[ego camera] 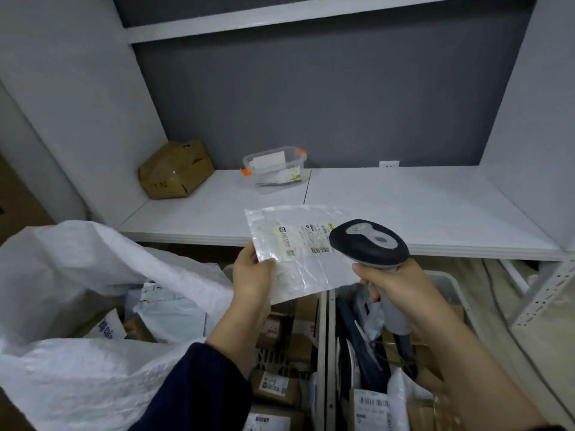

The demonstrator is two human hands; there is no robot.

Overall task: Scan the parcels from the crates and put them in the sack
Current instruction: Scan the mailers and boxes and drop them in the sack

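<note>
Evidently the scan was the step in hand. The left hand (253, 275) pinched the flat, clear plastic parcel (298, 241) by its lower left corner, holding it label-up above the white plastic crates (322, 331), its long axis running left to right. The right hand (395, 283) was wrapped round the grip of the dark grey handheld scanner (368, 244), whose head overlapped the parcel's right edge; the printed barcode (320, 250) lay just left of its nose. The open white woven sack (77, 269) lay down and left, nearer the left hand for the drop.
</note>
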